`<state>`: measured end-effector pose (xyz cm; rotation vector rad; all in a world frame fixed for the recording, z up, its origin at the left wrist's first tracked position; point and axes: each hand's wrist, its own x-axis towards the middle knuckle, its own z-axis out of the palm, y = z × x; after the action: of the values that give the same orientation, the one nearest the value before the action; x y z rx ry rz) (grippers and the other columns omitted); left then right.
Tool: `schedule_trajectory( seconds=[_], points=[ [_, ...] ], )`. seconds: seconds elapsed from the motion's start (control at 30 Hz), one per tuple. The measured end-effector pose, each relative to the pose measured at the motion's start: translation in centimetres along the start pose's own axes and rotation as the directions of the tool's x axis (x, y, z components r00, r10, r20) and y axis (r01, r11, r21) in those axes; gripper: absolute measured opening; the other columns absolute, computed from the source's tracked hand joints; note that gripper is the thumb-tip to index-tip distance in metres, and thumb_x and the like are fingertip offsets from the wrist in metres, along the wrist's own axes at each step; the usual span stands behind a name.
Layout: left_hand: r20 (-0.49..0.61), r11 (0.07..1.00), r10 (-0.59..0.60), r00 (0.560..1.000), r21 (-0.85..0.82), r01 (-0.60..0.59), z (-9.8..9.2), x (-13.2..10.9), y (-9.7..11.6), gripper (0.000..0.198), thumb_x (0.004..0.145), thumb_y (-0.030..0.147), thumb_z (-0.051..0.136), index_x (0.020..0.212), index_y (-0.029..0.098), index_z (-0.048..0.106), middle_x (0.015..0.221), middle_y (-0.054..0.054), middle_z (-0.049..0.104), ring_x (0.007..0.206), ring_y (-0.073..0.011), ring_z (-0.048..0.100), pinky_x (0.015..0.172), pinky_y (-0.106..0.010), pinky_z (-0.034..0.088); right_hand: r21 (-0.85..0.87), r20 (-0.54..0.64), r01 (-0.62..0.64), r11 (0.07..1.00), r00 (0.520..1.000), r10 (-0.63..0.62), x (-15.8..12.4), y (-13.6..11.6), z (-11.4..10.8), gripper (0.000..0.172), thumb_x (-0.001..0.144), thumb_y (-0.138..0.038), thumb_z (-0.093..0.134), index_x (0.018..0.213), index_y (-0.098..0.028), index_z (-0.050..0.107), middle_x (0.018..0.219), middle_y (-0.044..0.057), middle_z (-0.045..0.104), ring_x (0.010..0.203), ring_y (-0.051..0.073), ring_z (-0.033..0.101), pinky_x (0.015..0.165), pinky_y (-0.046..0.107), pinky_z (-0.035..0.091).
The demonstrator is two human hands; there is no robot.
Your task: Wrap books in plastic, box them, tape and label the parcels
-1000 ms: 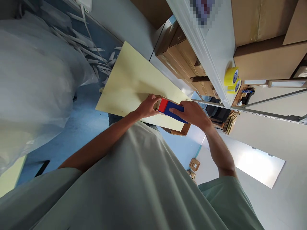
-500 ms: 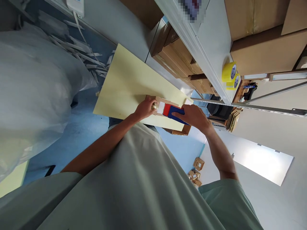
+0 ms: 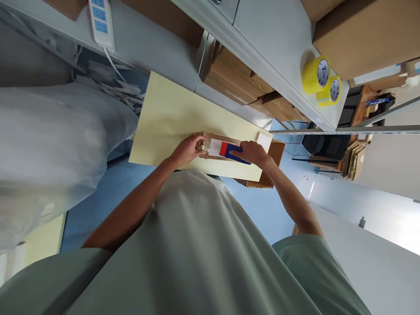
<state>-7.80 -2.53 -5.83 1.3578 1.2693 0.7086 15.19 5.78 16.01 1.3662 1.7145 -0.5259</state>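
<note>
A narrow cardboard box (image 3: 217, 136) lies on the pale yellow board (image 3: 170, 109) in front of my body. My left hand (image 3: 186, 151) has its fingers curled round the left end of the box, beside a shiny clear patch. On top of the box shows a white rectangle (image 3: 215, 147). My right hand (image 3: 254, 154) is closed round a flat blue tool with a red end (image 3: 235, 153); its exact kind does not show. The red end rests at the white rectangle, as far as I can tell.
An open carton (image 3: 276, 155) stands by the board's right end, near a small white block (image 3: 264, 140). Brown cartons (image 3: 232, 72) line the back under a shelf holding yellow tape rolls (image 3: 316, 75). A power strip (image 3: 101, 26) lies back left; a big translucent bag (image 3: 65, 144) fills the left.
The view has shifted, showing more of the shelf's tape rolls and the power strip. Both hands keep their holds on the box and the blue-and-red tool, which stay close together.
</note>
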Motion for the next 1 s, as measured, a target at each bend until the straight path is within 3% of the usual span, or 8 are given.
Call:
schedule_trajectory(
  seconds=[0.17, 0.27, 0.43, 0.57, 0.63, 0.8, 0.9, 1.0],
  points=[
    [-0.091, 0.99, -0.144, 0.985, -0.013, 0.143, 0.3, -0.5, 1.3, 0.053, 0.072, 0.032, 0.096, 0.119, 0.027, 0.073, 0.104, -0.003, 0.073, 0.093, -0.0246, 0.069, 0.088, -0.036, 0.057, 0.083, 0.002, 0.093, 0.992, 0.996, -0.094, 2.1, 1.5, 1.4, 0.054, 0.115, -0.064, 0.058, 0.126, -0.016, 0.079, 0.117, 0.019, 0.086, 0.109, 0.033, 0.08, 0.086, 0.037, 0.054],
    [-0.229, 0.968, -0.248, 0.941, -0.014, 0.251, 1.5, -0.7, 2.5, 0.052, 0.073, 0.038, 0.099, 0.116, 0.027, 0.071, 0.097, -0.002, 0.073, 0.087, -0.023, 0.069, 0.083, -0.034, 0.055, 0.106, -0.022, 0.147, 0.983, 0.989, -0.145, 3.2, 2.5, 2.0, 0.056, 0.115, -0.065, 0.058, 0.134, -0.016, 0.078, 0.124, 0.02, 0.085, 0.115, 0.034, 0.08, 0.093, 0.037, 0.056],
    [-0.55, 0.901, -0.415, 0.725, -0.136, 0.413, 4.7, -0.4, 3.4, 0.034, 0.085, 0.047, 0.09, 0.1, 0.024, 0.069, 0.091, -0.004, 0.075, 0.083, -0.021, 0.069, 0.082, -0.032, 0.055, 0.144, -0.066, 0.262, 0.954, 0.965, -0.255, 5.2, 3.7, 3.0, 0.061, 0.115, -0.068, 0.058, 0.148, -0.02, 0.075, 0.14, 0.021, 0.082, 0.131, 0.036, 0.077, 0.101, 0.038, 0.058],
    [-0.654, 0.863, -0.495, 0.572, -0.29, 0.415, 6.7, -0.1, 3.3, 0.032, 0.086, 0.049, 0.086, 0.095, 0.022, 0.073, 0.095, -0.004, 0.078, 0.085, -0.019, 0.069, 0.081, -0.03, 0.056, 0.167, -0.088, 0.323, 0.931, 0.946, -0.313, 6.2, 4.3, 3.4, 0.066, 0.115, -0.071, 0.056, 0.146, -0.016, 0.076, 0.14, 0.024, 0.081, 0.132, 0.04, 0.076, 0.103, 0.041, 0.059],
    [-0.705, 0.869, -0.474, 0.528, -0.279, 0.407, 7.3, -0.1, 3.2, 0.029, 0.087, 0.048, 0.085, 0.095, 0.022, 0.074, 0.094, -0.004, 0.078, 0.087, -0.0184, 0.069, 0.082, -0.029, 0.057, 0.179, -0.108, 0.362, 0.915, 0.932, -0.347, 6.5, 4.5, 3.6, 0.067, 0.115, -0.07, 0.055, 0.145, -0.015, 0.076, 0.14, 0.025, 0.081, 0.131, 0.041, 0.076, 0.104, 0.042, 0.059],
    [-0.781, 0.894, -0.37, 0.503, -0.151, 0.423, 8.2, -0.2, 3.3, 0.021, 0.092, 0.042, 0.079, 0.096, 0.023, 0.072, 0.095, -0.004, 0.076, 0.091, -0.0197, 0.069, 0.09, -0.031, 0.058, 0.2, -0.146, 0.436, 0.878, 0.899, -0.413, 6.9, 4.7, 4.0, 0.07, 0.112, -0.073, 0.059, 0.146, -0.014, 0.075, 0.139, 0.026, 0.08, 0.131, 0.041, 0.075, 0.105, 0.045, 0.06],
    [-0.809, 0.904, -0.279, 0.518, -0.04, 0.426, 8.6, -0.3, 3.7, 0.019, 0.096, 0.041, 0.077, 0.098, 0.023, 0.072, 0.104, -0.006, 0.076, 0.093, -0.0213, 0.07, 0.094, -0.034, 0.059, 0.219, -0.143, 0.46, 0.861, 0.888, -0.438, 6.6, 5.0, 3.9, 0.07, 0.113, -0.073, 0.059, 0.147, -0.013, 0.074, 0.141, 0.027, 0.079, 0.131, 0.041, 0.075, 0.104, 0.044, 0.06],
    [-0.812, 0.89, -0.217, 0.542, 0.064, 0.452, 9.2, -0.2, 3.9, 0.017, 0.098, 0.039, 0.076, 0.098, 0.023, 0.074, 0.108, -0.008, 0.075, 0.096, -0.0227, 0.071, 0.1, -0.036, 0.059, 0.236, -0.144, 0.472, 0.849, 0.881, -0.45, 5.6, 7.1, 4.0, 0.065, 0.116, -0.069, 0.056, 0.143, -0.014, 0.076, 0.14, 0.025, 0.08, 0.128, 0.039, 0.077, 0.1, 0.041, 0.06]
  ],
)
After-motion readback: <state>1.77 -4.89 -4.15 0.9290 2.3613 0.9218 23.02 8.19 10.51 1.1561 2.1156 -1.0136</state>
